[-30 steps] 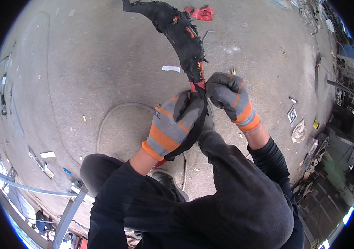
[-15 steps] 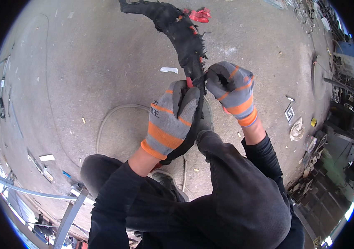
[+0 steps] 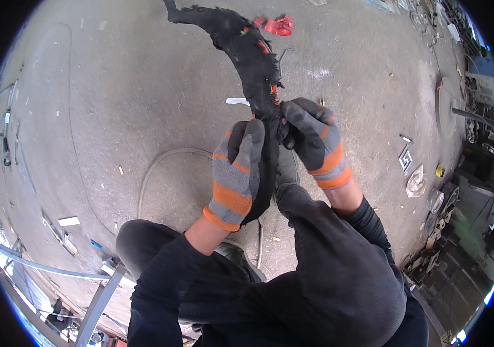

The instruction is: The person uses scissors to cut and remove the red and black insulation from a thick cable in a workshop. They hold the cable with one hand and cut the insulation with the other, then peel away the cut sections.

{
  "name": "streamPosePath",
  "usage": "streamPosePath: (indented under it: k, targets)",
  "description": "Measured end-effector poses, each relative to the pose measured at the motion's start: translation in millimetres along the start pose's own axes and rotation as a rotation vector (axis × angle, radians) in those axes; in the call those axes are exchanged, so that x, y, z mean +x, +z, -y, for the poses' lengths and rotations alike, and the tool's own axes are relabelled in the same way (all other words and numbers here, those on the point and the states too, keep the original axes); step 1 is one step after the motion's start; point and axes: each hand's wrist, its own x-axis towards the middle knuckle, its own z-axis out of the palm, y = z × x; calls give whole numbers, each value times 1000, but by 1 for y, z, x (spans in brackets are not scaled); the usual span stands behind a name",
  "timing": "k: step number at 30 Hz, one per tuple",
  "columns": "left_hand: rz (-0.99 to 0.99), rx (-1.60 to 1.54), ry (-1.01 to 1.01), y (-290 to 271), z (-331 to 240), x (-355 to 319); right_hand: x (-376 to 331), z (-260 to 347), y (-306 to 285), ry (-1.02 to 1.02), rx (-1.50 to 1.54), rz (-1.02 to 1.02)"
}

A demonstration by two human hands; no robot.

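A long black cloth-like sleeve [image 3: 252,66] with ragged edges runs from the far side down between my legs. Red and orange bits show through a slit along its right side. My left hand [image 3: 235,168], in a grey glove with orange bands, is closed on the sleeve's left edge, thumb and fingers pressed together. Opposite it, my right hand [image 3: 314,139], gloved alike, pinches the sleeve's right edge. The fingertips of both hands partly hide the material they grip. Below them the sleeve passes in front of my shoe [image 3: 287,168].
Crumpled red scraps [image 3: 280,26] and a thin bent rod [image 3: 282,56] lie by the sleeve's far part. A white strip [image 3: 237,101] and a hose [image 3: 160,159] are to the left. Metal parts and a yellow tape measure [image 3: 439,170] lie right; a metal frame [image 3: 97,303] stands lower left.
My right hand has come left and nearer, its fingers now closer to the sleeve's edge. My left hand has turned more upright. The sleeve has shifted slightly left, covering more of the white strip.
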Motion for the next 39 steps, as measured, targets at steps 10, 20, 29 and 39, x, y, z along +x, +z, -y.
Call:
streamPosePath:
  k: [10, 20, 29, 39]
  targets:
    - [90, 72, 15, -27, 10, -14, 36, -51, 6, -380, -450, 51]
    - [328, 295, 88, -23, -6, -26, 62, -89, 39, 482, 549, 73]
    - [419, 13, -92, -14, -52, -45, 137, -121, 23, 223, 238, 32]
    - [295, 74, -53, -41, -12, -31, 213, -36, -119, 44, -1555, -155]
